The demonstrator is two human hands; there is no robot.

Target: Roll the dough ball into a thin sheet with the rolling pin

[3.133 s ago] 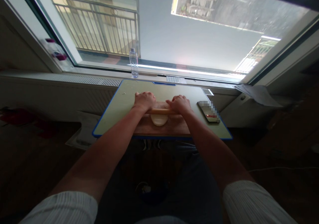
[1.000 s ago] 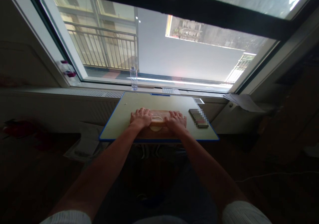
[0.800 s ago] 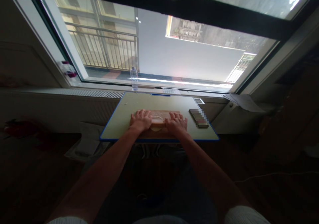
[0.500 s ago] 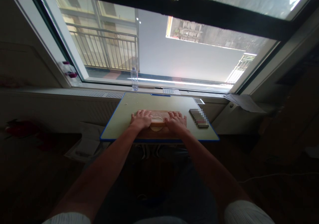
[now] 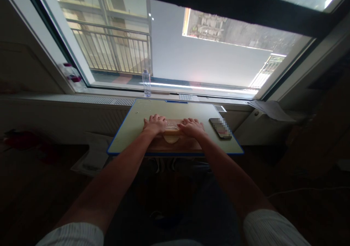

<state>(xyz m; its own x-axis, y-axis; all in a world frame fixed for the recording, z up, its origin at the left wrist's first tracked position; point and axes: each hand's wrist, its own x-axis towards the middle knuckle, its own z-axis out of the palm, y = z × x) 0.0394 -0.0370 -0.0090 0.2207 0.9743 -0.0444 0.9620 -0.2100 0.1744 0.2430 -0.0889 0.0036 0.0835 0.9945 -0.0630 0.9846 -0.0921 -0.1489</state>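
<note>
Left hand (image 5: 155,124): palm down over the left end of the rolling pin, fingers stretched forward and slightly spread, laid on it; any grip underneath is hidden.
Right hand (image 5: 192,126): palm down over the pin's right end, fingers extended and somewhat loose; the palm side cannot be seen.
Rolling pin (image 5: 171,132): lies crosswise, its middle bare between the two hands, resting across the dough.
Dough (image 5: 171,139): a pale, flattened piece on the wooden board, partly under the pin, its rounded near edge showing toward the person.
Wooden board (image 5: 175,147): flat at the near edge of the blue-rimmed table (image 5: 128,124).
Phone (image 5: 220,128): on the tabletop, beyond the right hand.
Windowsill: a clear plastic bottle (image 5: 146,84) stands upright behind the table.
</note>
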